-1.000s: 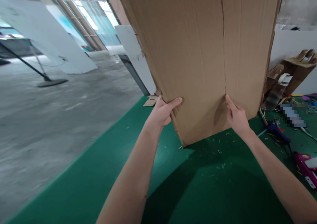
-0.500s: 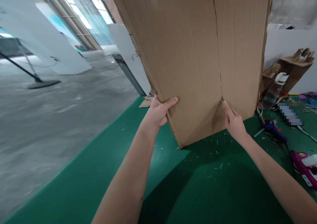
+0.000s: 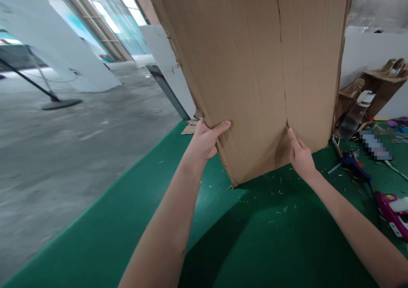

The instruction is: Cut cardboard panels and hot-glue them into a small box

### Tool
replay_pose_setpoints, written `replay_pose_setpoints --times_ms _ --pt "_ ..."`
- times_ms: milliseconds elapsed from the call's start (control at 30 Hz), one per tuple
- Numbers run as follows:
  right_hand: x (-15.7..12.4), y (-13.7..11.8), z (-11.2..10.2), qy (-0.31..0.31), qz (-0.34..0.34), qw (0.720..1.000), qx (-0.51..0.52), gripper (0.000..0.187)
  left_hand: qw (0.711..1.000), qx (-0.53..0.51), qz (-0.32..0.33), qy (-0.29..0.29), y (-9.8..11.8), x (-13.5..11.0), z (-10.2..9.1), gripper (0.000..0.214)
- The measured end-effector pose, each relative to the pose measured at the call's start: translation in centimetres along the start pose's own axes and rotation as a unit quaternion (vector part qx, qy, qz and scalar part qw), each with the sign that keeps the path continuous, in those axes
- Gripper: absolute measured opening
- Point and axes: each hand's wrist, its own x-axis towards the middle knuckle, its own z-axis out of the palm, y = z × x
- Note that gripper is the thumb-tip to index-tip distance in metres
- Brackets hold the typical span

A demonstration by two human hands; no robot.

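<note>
A tall brown cardboard sheet (image 3: pixel 242 75) stands tilted on the green tabletop, its lower corner touching the surface. My left hand (image 3: pixel 208 139) is closed on its left edge, thumb on the front face and fingers behind. A long, narrow slit runs down the sheet from the top of the view. At the slit's lower end, my right hand (image 3: pixel 300 155) pinches a thin blade (image 3: pixel 288 125); only its dark tip shows beyond the fingers, and any handle is hidden in the hand.
Right of the sheet lie a blue glue gun (image 3: pixel 354 167), a blurred-out phone (image 3: pixel 376 145) with a cable, and a magenta device (image 3: pixel 390 213). A clear bottle (image 3: pixel 353 116) leans by a cardboard structure (image 3: pixel 382 86). Scraps litter the green table (image 3: pixel 134 220); concrete floor lies left.
The whole view has shifted slightly. Both hands keep their grips, and the blade stays at the lower end of the slit, with little visible movement along the cardboard.
</note>
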Motion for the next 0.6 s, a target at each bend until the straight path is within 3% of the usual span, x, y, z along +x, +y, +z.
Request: replay_pose_setpoints --times_ms 133,433,600 --pt "-0.7 0.3 0.2 -0.004 -0.005 1.000 0.001 0.058 1.000 -0.002 -0.006 0.006 0.1 0.1 0.0 0.056" --pt "1.8 -0.8 -0.9 -0.015 0.018 0.999 0.025 0.057 1.000 -0.006 -0.019 0.004 0.1 -0.2 0.0 0.048" --pt "0.9 -0.5 -0.2 -0.010 0.011 0.999 0.043 0.058 1.000 0.000 -0.005 0.000 0.0 -0.2 -0.1 0.053"
